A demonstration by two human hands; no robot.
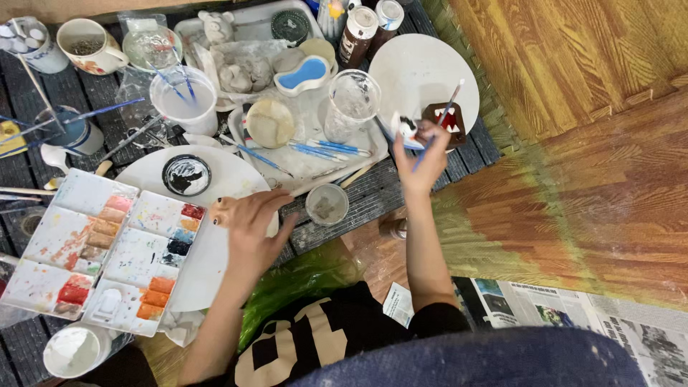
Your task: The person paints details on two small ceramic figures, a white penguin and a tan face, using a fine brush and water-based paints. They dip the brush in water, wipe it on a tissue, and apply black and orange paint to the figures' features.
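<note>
Hands at work over a crowded painting table.
Right hand [424,152] gripping a thin brush [438,123] beside a small brown piece [444,120] on a white plate [419,68]; left hand [251,226] resting loosely open near the paint palette [100,251]. Best handled with light, steady strokes.

Left hand [251,229] lies palm down, fingers bent, arm stretched forward. Right hand [424,154] is raised further out, fingers pinched together.

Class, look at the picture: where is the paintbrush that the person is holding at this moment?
In the head view, the paintbrush is in the right hand, upper middle right, slanting over the white plate beside a small brown dish.
</note>
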